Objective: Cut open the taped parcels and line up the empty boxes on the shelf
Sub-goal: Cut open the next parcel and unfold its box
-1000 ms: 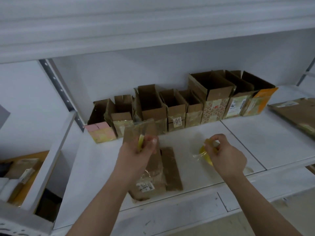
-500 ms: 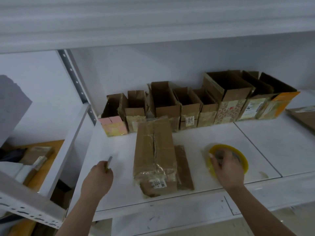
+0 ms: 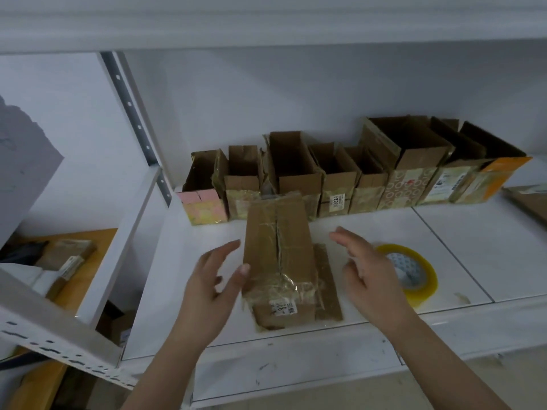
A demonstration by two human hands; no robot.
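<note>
- The taped parcel [image 3: 279,255] lies flat on the white shelf [image 3: 444,232], long axis running near to far, label end nearest me.
- My left hand [image 3: 213,279] and right hand [image 3: 370,267] flank it, fingers spread, thumb touching its left edge.
- A row of opened boxes [image 3: 355,173] lines the far wall; a tape roll [image 3: 414,273] sits right.

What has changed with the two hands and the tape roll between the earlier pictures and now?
The left hand let go of the small cutter and came in to the taped parcel, thumb at its left edge. The right hand released the yellow tape roll, now lying flat on the shelf, and hovers open right of the parcel. The parcel and the row of open boxes stayed put.
</note>
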